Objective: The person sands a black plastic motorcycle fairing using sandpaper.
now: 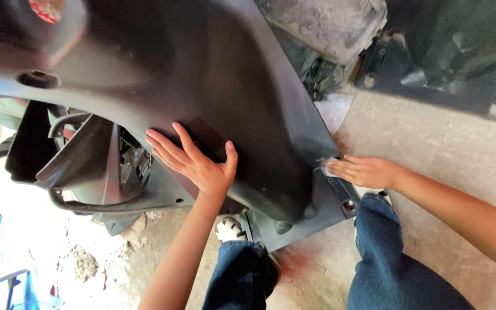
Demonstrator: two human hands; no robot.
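One large dark grey moulded plastic body panel (pixel 219 86) stands tilted over the pale concrete floor (pixel 431 149), filling the upper left and middle of the view, with one black ribbed plastic housing (pixel 96 166) behind its lower left edge. Two hands work on it: the left hand (pixel 199 163) lies flat on the panel's face, fingers spread wide, holding nothing. The right hand (pixel 365 171), fingers straight and close together, presses one small pale scrap (pixel 327 167) against the panel's lower right edge.
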